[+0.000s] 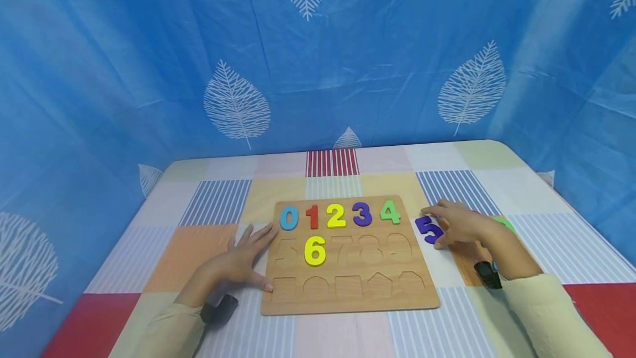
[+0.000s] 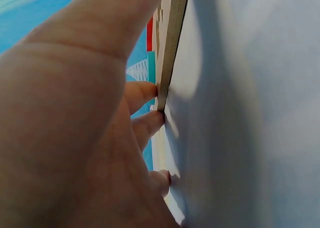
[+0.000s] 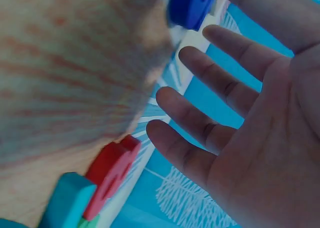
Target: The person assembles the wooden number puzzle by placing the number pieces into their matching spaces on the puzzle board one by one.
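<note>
A wooden number board [image 1: 353, 303] lies flat on the table. My left hand [image 1: 240, 258] rests at its left edge with fingers spread, the thumb on the lower left corner area. In the left wrist view, fingertips touch the board's edge [image 2: 174, 47]. Beside the board's right edge lies a purple number 5 [image 1: 428, 228]. My right hand [image 1: 462, 222] hovers over it, thumb and fingers apart on either side. The right wrist view shows loosely extended fingers [image 3: 220, 82] and the 5 [image 3: 192, 7] not gripped. A yellow 6 [image 1: 315, 251] sits in the board's middle row.
Along the board's top row sit a blue 0 [image 1: 289, 218], red 1 [image 1: 312, 217], yellow 2 [image 1: 335, 216], purple 3 [image 1: 362, 214] and green 4 [image 1: 390, 212]. Behind the right hand lie more pieces, including green [image 1: 505, 223], red [image 3: 110, 173] and teal [image 3: 67, 200] ones, partly hidden.
</note>
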Demonstrator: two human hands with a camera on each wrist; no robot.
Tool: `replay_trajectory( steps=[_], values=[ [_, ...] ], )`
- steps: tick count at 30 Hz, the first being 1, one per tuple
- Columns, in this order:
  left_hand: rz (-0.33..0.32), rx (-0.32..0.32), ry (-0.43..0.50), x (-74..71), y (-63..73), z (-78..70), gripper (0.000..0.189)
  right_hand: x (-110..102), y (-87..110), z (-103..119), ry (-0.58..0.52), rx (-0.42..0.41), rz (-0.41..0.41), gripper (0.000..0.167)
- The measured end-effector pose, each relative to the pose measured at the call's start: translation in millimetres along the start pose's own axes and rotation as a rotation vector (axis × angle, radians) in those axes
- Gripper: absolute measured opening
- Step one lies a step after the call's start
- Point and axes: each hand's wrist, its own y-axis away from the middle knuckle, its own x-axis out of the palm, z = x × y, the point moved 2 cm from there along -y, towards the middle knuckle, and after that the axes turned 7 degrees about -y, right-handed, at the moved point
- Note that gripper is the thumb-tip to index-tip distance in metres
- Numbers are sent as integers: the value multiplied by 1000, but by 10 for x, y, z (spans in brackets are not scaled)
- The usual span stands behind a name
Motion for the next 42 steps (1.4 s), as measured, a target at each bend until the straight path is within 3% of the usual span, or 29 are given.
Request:
replay_trajectory(
  steps=[7,12,25,35,42],
  values=[
    [-3,-24,-17,4,0,-3,117,14,-1,-37,-39,-54,-29,64],
    [-5,-19,-16,19,-12,3,117,21,-14,-34,-86,-98,-60,71],
    [-4,-7,-13,32,-20,32,115,39,-44,221,-213,-149,-194,73],
    [-15,-4,-26,1,-11,41,114,111,-243,712,-221,-261,-236,69],
    [-16,9,-43,8,-4,57,114,189,-439,1112,-221,-316,-201,69]
  ],
)
